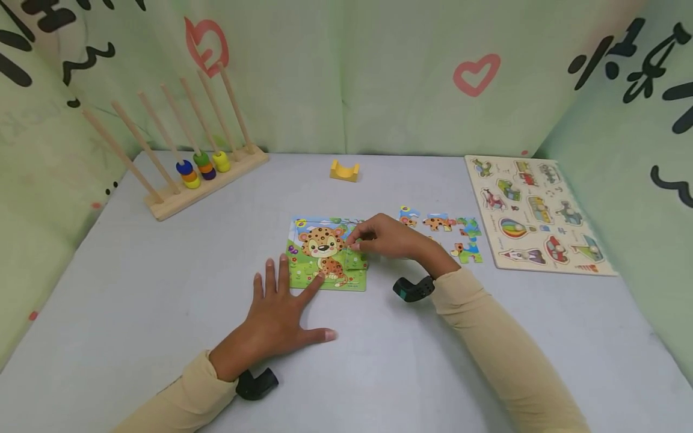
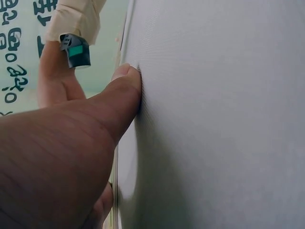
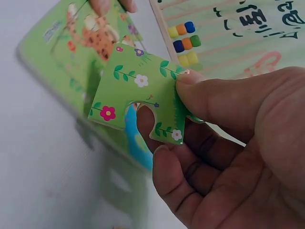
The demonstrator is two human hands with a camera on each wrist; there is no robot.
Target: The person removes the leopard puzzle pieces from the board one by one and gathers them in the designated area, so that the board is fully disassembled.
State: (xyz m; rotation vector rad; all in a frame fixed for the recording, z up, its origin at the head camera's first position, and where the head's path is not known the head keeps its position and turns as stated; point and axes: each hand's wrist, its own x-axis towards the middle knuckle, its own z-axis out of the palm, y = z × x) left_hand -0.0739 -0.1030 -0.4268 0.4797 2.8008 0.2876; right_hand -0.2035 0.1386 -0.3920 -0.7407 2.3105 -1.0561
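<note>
Between thumb and fingers, my right hand (image 1: 392, 239) pinches a green jigsaw piece (image 3: 147, 81) printed with flowers. The piece is held over the right side of a leopard puzzle board (image 1: 300, 278); in the right wrist view it is tilted above the board's surface. My left hand (image 1: 276, 322) lies spread palm down, its index fingertip on the board's lower part and the other fingers beside its left edge. In the left wrist view its thumb (image 2: 119, 95) rests on the white table. Loose jigsaw pieces (image 1: 440, 222) lie right of the board, partly hidden by my right hand.
A wooden peg stand (image 1: 213, 183) with coloured beads on some pegs stands at the back left. A yellow arched block (image 1: 344, 172) sits behind the puzzle. At the right lies a wooden picture board (image 1: 533, 219). Printed curtains enclose the table's back and sides.
</note>
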